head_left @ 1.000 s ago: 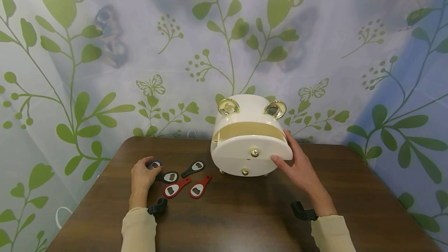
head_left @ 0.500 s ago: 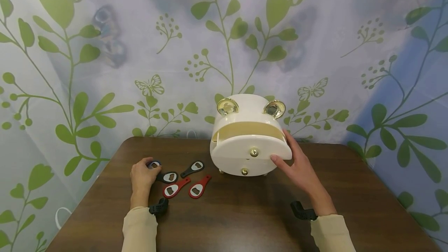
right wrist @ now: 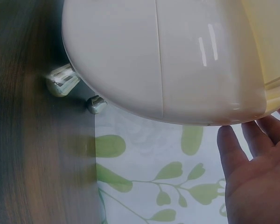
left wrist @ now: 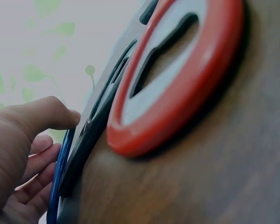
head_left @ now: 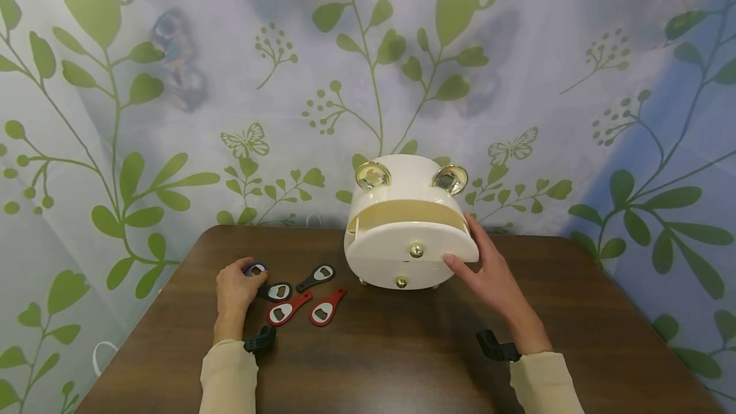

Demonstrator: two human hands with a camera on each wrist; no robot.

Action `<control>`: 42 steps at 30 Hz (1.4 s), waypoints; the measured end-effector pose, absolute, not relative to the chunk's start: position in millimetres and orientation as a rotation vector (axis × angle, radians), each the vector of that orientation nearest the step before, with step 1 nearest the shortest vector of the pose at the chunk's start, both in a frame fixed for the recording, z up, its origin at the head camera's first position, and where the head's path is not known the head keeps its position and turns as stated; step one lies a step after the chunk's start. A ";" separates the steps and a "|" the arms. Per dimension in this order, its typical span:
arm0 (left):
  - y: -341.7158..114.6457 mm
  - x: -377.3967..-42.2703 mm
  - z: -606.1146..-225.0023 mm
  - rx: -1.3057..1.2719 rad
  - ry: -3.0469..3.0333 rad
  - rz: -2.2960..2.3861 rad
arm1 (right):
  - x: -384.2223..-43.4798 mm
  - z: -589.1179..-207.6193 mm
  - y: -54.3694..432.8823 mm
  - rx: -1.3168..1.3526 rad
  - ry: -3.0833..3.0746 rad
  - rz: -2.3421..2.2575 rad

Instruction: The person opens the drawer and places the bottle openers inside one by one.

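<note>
My left hand [head_left: 234, 287] pinches a blue bottle opener [head_left: 256, 269] at the table's left. In the left wrist view the thumb lies on the opener's edge, with the fingers behind it. Close by lie a dark bottle opener [head_left: 280, 291], another dark one [head_left: 324, 273] and two red ones, a left one [head_left: 279, 314] and a right one [head_left: 322, 314]. A white two-drawer box [head_left: 409, 167] stands at centre, its upper drawer [head_left: 385, 245] pulled out. My right hand [head_left: 496, 276] holds that drawer's right end, thumb on the front and fingers at the side.
The box has gold ear-like discs [head_left: 374, 176], gold knobs and small gold feet [right wrist: 63, 80]. Its lower drawer [head_left: 382, 275] is closed. The brown wooden table [head_left: 368, 363] ends at a leaf-patterned curtain [head_left: 230, 50] behind the box.
</note>
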State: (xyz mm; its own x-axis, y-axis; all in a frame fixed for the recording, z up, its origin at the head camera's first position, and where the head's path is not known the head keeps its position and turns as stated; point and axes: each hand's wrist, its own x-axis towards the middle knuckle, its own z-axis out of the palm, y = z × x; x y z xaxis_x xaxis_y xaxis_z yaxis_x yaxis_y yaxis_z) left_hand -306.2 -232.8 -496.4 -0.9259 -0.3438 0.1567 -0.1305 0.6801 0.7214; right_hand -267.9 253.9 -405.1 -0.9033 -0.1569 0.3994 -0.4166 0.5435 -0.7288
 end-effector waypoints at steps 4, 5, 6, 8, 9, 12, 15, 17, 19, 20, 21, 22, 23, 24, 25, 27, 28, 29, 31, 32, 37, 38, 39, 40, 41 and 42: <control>-232.5 -305.8 -494.0 0.369 -2.601 -1.110 | -268.5 -405.6 253.9 0.487 -2.489 1.293; -232.5 -305.9 -493.3 0.362 -2.596 -1.114 | -268.6 -405.7 254.0 0.486 -2.488 1.291; -232.4 -305.8 -492.3 0.355 -2.589 -1.120 | -268.7 -405.8 254.1 0.485 -2.487 1.288; -232.3 -305.6 -490.6 0.345 -2.574 -1.127 | -269.0 -405.9 254.3 0.483 -2.487 1.284; -232.1 -305.4 -489.5 0.341 -2.564 -1.132 | -269.1 -406.0 254.3 0.482 -2.487 1.285; -230.9 -304.4 -486.3 0.339 -2.540 -1.143 | -269.1 -406.2 254.4 0.475 -2.490 1.284; -229.0 -304.0 -482.3 0.333 -2.523 -1.145 | -268.6 -405.3 254.4 0.463 -2.495 1.279; -227.3 -304.1 -479.6 0.325 -2.509 -1.148 | -268.2 -404.8 254.4 0.453 -2.501 1.272; -225.6 -303.8 -476.5 0.320 -2.496 -1.161 | -268.2 -404.6 254.5 0.450 -2.503 1.269; -225.0 -303.4 -474.9 0.319 -2.486 -1.171 | -268.2 -404.7 254.5 0.452 -2.502 1.272; -224.4 -302.9 -473.1 0.318 -2.477 -1.182 | -268.3 -404.8 254.6 0.454 -2.501 1.272; -223.9 -302.1 -471.5 0.316 -2.471 -1.189 | -268.3 -405.0 254.7 0.454 -2.502 1.270; -223.6 -301.4 -469.7 0.316 -2.465 -1.195 | -268.4 -405.2 254.6 0.457 -2.500 1.270; -223.2 -300.5 -467.8 0.315 -2.459 -1.205 | -268.3 -405.3 254.6 0.458 -2.501 1.267; -222.9 -299.6 -465.8 0.311 -2.454 -1.208 | -268.2 -405.4 254.5 0.458 -2.501 1.268; -222.3 -298.5 -461.9 0.298 -2.438 -1.214 | -267.9 -405.5 254.5 0.457 -2.502 1.265; -221.7 -297.9 -459.7 0.291 -2.427 -1.219 | -267.7 -405.6 254.3 0.455 -2.504 1.266; -220.9 -297.2 -457.3 0.287 -2.413 -1.221 | -267.7 -405.7 254.2 0.455 -2.504 1.268; -219.3 -296.4 -452.8 0.276 -2.381 -1.229 | -267.6 -405.8 254.0 0.451 -2.508 1.272; -218.6 -296.0 -450.6 0.272 -2.368 -1.232 | -267.6 -405.9 254.0 0.448 -2.510 1.271; -216.3 -291.9 -438.2 0.262 -2.333 -1.250 | -267.5 -406.1 254.1 0.446 -2.510 1.264; -216.0 -290.7 -435.5 0.259 -2.330 -1.255 | -267.4 -406.2 254.1 0.448 -2.507 1.265; -215.6 -289.6 -432.9 0.255 -2.324 -1.261 | -267.4 -406.2 254.1 0.449 -2.505 1.267; -215.1 -288.6 -430.5 0.249 -2.318 -1.261 | -267.3 -406.3 254.1 0.449 -2.504 1.267; -214.5 -287.6 -428.2 0.244 -2.312 -1.264 | -267.3 -406.4 254.0 0.450 -2.504 1.271; -213.8 -286.5 -425.8 0.237 -2.307 -1.264 | -267.3 -406.5 253.9 0.448 -2.504 1.271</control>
